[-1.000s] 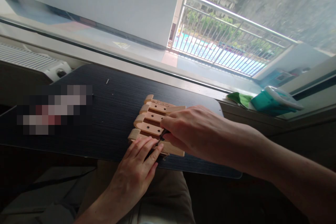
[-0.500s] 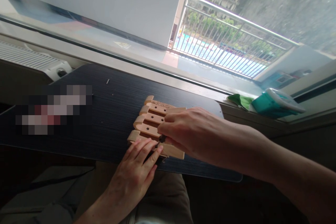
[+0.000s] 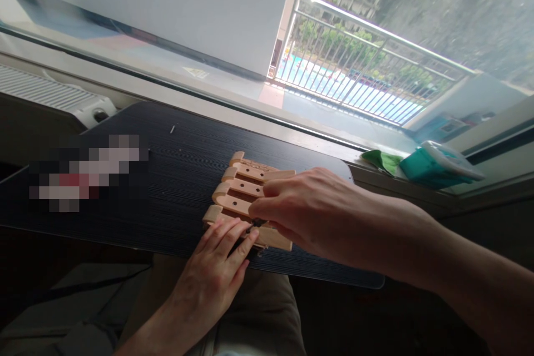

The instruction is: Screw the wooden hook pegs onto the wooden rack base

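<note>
On the dark table lies a light wooden slatted piece with rounded ends on its left and small dark holes or screw heads along the slats. My left hand rests on its nearest slat, fingers stretched out, the index fingertip beside a small dark part. Over the right side of the piece, my right hand is closed with fingers pinched around a small dark tool. Most of that tool is hidden, so its kind cannot be made out. Its tip is low at the near slat, close to my left fingertips.
A blurred-out object lies on the left of the dark table. A small white bit is near the far edge. On the window sill are a green cloth and a teal box. A white radiator stands at left.
My right hand has turned slightly, with its fingers a little lower and the dark tool now more hidden. My left hand and the wooden piece have barely moved.
</note>
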Available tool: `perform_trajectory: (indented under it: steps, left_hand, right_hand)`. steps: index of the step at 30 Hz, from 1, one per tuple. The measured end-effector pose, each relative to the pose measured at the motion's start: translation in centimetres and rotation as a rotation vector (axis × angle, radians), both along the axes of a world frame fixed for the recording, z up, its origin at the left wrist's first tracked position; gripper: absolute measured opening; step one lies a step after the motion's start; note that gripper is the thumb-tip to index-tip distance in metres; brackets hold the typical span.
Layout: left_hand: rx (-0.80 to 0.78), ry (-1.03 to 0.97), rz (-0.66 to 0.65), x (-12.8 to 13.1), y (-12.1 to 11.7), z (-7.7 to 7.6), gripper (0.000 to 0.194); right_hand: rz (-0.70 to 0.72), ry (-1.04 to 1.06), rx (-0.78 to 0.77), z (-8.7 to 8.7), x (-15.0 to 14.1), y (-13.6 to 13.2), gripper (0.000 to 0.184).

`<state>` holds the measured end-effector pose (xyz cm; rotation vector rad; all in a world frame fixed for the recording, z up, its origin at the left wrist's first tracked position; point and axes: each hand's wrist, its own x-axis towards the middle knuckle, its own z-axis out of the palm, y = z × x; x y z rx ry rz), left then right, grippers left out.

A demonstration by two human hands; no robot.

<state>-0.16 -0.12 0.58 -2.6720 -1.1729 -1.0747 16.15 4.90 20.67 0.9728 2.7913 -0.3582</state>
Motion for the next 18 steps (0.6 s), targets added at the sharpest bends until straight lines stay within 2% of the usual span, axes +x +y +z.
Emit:
perform_trajectory:
  steps: [4, 9, 18]
  left_hand:
    - [0.008, 0.000, 0.004, 0.0, 0.0, 0.1, 0.035]
    - [-0.012, 0.003, -0.013, 0.0, 0.0, -0.1, 0.034]
    - [-0.004, 0.009, -0.014, 0.0, 0.0, -0.2, 0.039]
  right_hand:
    - [0.026, 0.022, -0.057, 0.1, -0.1, 0.3, 0.020]
    - [0.033, -0.009, -0.054, -0.5, 0.1, 0.7, 0.017]
    - [-0.014, -0.024, 0.044, -1.1, -0.4, 0.8, 0.014]
